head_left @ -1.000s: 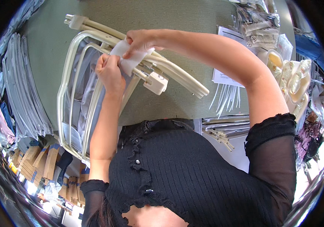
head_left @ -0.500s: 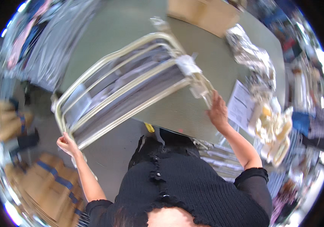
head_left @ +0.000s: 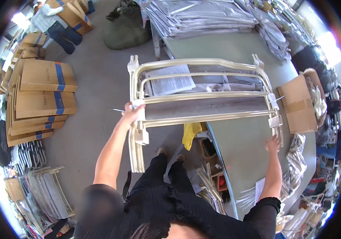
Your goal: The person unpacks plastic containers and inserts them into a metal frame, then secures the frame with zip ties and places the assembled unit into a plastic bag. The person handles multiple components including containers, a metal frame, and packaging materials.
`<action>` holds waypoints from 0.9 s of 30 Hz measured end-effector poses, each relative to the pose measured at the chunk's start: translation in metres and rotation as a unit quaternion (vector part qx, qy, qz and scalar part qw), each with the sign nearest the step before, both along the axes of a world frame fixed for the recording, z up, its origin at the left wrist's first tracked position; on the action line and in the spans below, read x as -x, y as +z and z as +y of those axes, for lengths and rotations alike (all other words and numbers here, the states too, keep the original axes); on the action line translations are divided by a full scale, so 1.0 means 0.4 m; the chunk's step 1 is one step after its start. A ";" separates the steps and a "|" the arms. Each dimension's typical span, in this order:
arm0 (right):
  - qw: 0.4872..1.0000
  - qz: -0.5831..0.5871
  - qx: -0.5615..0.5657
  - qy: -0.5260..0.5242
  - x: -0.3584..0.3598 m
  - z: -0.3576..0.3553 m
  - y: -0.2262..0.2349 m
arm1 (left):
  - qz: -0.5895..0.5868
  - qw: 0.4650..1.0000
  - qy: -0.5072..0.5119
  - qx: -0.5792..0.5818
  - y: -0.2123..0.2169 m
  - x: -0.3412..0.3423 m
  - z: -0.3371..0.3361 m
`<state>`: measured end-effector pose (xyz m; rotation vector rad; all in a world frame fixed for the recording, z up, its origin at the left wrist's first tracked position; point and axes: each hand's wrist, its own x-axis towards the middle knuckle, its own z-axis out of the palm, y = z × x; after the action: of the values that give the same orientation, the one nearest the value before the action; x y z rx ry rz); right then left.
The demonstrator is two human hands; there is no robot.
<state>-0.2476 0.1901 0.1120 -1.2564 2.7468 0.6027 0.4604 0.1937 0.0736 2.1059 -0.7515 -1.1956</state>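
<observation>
A folded cream metal-tube rack (head_left: 206, 96) with grey fabric between its bars hangs in front of me, partly over the worktable's left edge. My left hand (head_left: 131, 114) is closed round its left side, by a white plastic fitting. At the lower right end, my right hand (head_left: 273, 143) has its fingers curled on the rack's tube. A printed sheet (head_left: 170, 81) lies behind the upper bars, against the fabric. Thin ties stick out at both sides of the rack.
The green-grey worktable (head_left: 250, 159) bears a stack of grey fabric pieces (head_left: 202, 18) at its far end and a cardboard box (head_left: 298, 105) at right. Flat cartons (head_left: 45, 79) lean at left. Another person (head_left: 55, 26) handles a carton far left. A yellow cloth (head_left: 191, 134) hangs at the table's edge.
The rack has swung from a slant to nearly level and now faces me further right in view. My view has turned left, bringing in more floor and cartons. Both hands stay on the rack.
</observation>
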 end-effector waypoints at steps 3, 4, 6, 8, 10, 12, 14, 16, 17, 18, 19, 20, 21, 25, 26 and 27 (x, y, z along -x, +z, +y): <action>0.995 -0.100 -0.019 -0.006 -0.130 0.046 0.007 | 0.072 0.992 -0.033 0.098 -0.025 0.046 0.060; 0.991 -0.026 0.023 0.127 -0.105 0.108 -0.086 | 0.039 0.994 -0.061 0.083 -0.023 0.088 0.042; 0.950 -0.013 0.129 0.286 -0.171 0.131 -0.154 | 0.258 0.958 -0.061 0.112 0.109 0.158 0.052; 0.913 -0.181 0.213 0.297 -0.553 0.077 -0.008 | 0.224 0.959 -0.161 0.061 0.100 0.140 0.081; 0.879 -0.284 0.255 0.288 -0.827 0.017 0.133 | 0.162 0.955 -0.248 0.026 0.085 0.143 0.126; 0.844 -0.301 0.300 0.326 -0.979 -0.063 0.154 | 0.252 0.889 -0.367 0.105 0.120 0.091 0.129; 0.834 -0.331 0.289 0.333 -1.093 -0.156 0.154 | 0.382 0.846 -0.370 0.035 0.151 -0.001 0.138; 0.778 -0.497 0.299 0.242 -1.178 -0.265 0.146 | 0.408 0.828 -0.385 0.014 0.106 -0.097 0.140; 0.777 -0.543 0.261 0.183 -1.219 -0.328 0.140 | 0.413 0.822 -0.392 0.004 0.094 -0.143 0.131; 0.751 -0.598 0.244 0.134 -1.275 -0.378 0.157 | 0.407 0.838 -0.363 -0.006 0.097 -0.177 0.117; 0.721 -0.649 0.228 0.086 -1.336 -0.427 0.188 | 0.400 0.853 -0.334 -0.015 0.100 -0.206 0.095; 0.687 -0.695 0.209 0.038 -1.377 -0.484 0.214 | 0.393 0.867 -0.305 -0.024 0.099 -0.228 0.067; 0.669 -0.712 0.212 0.020 -1.408 -0.549 0.226 | 0.388 0.871 -0.300 -0.005 0.075 -0.247 0.031; 0.580 -0.776 0.238 -0.064 -1.432 -0.873 0.181 | 0.345 0.905 -0.248 0.010 0.027 -0.340 -0.149; 0.536 -0.798 0.262 -0.084 -1.438 -0.970 0.158 | 0.335 0.914 -0.229 0.014 0.020 -0.383 -0.196; 0.513 -0.794 0.278 -0.170 -1.461 -1.056 0.145 | 0.319 0.924 -0.208 0.024 0.020 -0.435 -0.253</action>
<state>0.3369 -0.2321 0.1699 -0.5048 1.2669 -1.0845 0.6342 0.0926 0.0816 1.3944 -0.9113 -1.9313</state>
